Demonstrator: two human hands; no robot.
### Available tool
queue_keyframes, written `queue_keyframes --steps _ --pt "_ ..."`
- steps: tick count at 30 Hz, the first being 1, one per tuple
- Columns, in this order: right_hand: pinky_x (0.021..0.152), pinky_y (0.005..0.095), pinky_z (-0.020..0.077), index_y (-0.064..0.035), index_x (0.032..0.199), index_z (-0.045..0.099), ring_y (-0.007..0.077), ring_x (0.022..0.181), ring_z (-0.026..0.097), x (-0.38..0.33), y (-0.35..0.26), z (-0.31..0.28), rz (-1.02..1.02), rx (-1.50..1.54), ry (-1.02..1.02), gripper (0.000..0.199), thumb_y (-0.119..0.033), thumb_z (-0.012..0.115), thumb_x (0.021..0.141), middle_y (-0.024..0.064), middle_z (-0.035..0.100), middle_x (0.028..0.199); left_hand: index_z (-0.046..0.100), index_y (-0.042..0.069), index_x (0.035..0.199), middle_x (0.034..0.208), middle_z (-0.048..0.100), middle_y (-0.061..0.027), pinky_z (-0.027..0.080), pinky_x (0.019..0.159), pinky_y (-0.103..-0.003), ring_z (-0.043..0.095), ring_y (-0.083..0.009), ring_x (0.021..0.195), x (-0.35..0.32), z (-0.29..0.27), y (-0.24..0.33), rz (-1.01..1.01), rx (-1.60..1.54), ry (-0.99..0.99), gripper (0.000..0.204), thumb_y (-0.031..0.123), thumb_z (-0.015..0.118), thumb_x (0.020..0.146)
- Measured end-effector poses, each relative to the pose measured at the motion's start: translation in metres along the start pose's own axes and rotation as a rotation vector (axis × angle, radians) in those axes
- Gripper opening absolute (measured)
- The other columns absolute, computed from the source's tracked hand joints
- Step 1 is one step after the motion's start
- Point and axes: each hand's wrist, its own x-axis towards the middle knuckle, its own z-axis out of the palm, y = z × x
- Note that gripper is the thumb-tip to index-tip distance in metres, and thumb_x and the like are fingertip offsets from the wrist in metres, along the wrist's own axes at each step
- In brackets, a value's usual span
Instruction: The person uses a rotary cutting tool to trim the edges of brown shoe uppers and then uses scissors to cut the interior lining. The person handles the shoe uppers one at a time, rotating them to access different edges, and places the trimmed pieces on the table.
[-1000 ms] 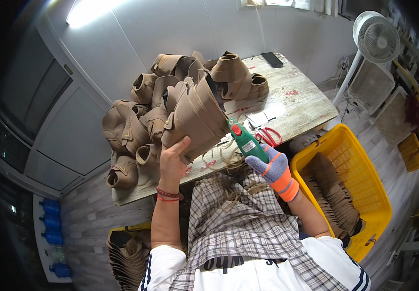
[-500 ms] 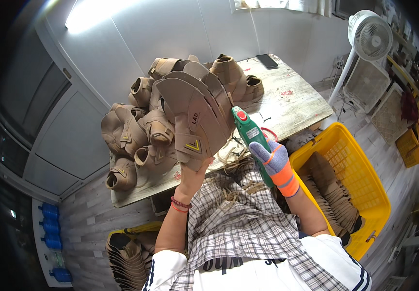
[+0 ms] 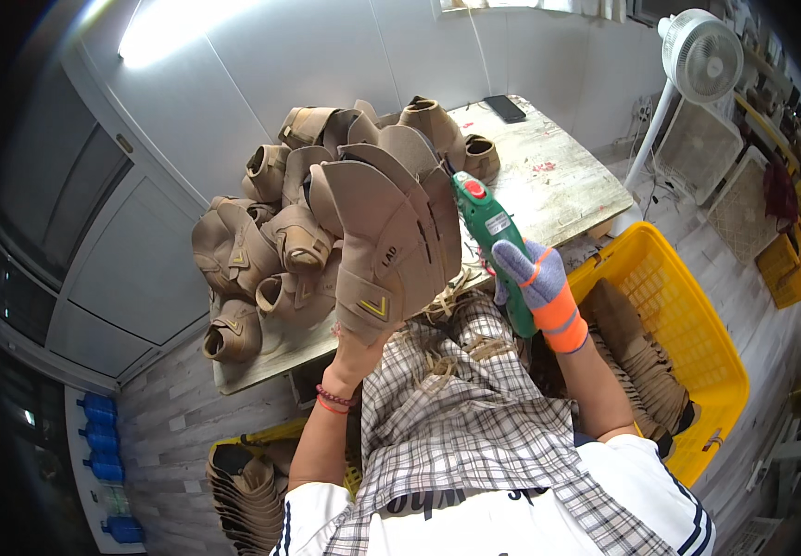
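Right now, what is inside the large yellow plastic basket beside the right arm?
The large yellow plastic basket holds thin brown fabric-like pieces, stacked in rows; whatever lies beneath them is covered.

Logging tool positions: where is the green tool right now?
In the head view, right of centre, the green tool sits in the gloved right hand, its upper end beside the brown pieces in the left hand.

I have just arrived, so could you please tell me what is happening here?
The person's left hand holds up a stack of brown pieces. The gloved right hand grips a green tool close to the stack's right edge. Similar pieces lie heaped on the table, and others are in the yellow basket at right.
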Motion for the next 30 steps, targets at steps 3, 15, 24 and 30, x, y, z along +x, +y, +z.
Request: queue_keyframes --steps 3,15,24,30 --pt "0.049 0.0214 0.0394 -0.0018 0.095 0.065 0.0048 0.054 0.049 0.001 0.004 -0.012 -0.003 -0.031 0.01 0.031 -0.032 0.07 0.089 -0.0029 0.056 0.067 0.047 -0.002 0.133 0.124 0.059 -0.0134 0.049 0.092 -0.039 0.058 -0.028 0.112 0.009 -0.013 0.042 -0.2 -0.558 0.083 0.062 -0.007 0.071 0.076" --pt "0.061 0.0301 0.0529 -0.0032 0.106 0.065 0.0198 0.067 0.068 -0.042 0.075 -0.044 -0.448 -0.845 0.067 0.051 -0.032 0.085 0.069 0.011 0.07 0.079 0.062 -0.003 0.115 0.115 0.065 -0.02 0.049 0.097 -0.043 0.063 -0.031 0.107 0.026 -0.095 0.004 -0.466 -1.776 0.033 0.03 0.015 0.045 0.099" --pt "0.058 0.033 0.0517 -0.0047 0.101 0.068 0.0289 0.064 0.066 -0.051 0.08 -0.041 -0.483 -0.935 0.04 0.053 -0.034 0.087 0.062 0.0136 0.067 0.075 0.062 -0.004 0.115 0.115 0.065 -0.0198 0.048 0.097 -0.046 0.062 -0.0333 0.108 0.017 -0.092 -0.001 -0.56 -1.809 0.108 0.031 0.017 0.047 0.099" --pt "0.057 0.0345 0.0507 -0.0076 0.097 0.069 0.0306 0.063 0.064 -0.051 0.073 -0.036 -0.453 -0.891 -0.004 0.048 -0.033 0.086 0.061 0.0136 0.066 0.074 0.062 -0.004 0.114 0.114 0.066 -0.02 0.049 0.096 -0.046 0.063 -0.0332 0.106 0.019 -0.085 0.0 -0.564 -1.738 0.142 0.031 0.018 0.047 0.099"
